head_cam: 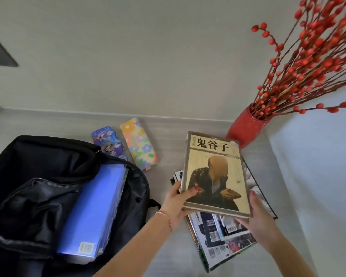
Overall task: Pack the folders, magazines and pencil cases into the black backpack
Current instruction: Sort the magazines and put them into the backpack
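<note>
Both hands hold a tan-covered magazine with black characters (215, 172) above the spread pile of glossy magazines (220, 234) on the grey table (168, 254); the left hand (178, 204) pinches its lower left corner, thumb on the cover; the right hand (256, 218) grips the lower right corner, fingers underneath; the open black fabric backpack (38, 176) lies to the left with blue plastic folders (94, 208) inside; two patterned pencil cases (126, 142) lie just behind it.

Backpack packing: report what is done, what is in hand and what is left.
Done: blue folders stand in the open black backpack. In hand: the left hand and right hand grip a yellow-covered magazine above the magazine pile. Left: that pile, plus the blue pencil case and the floral pencil case on the table.
</note>
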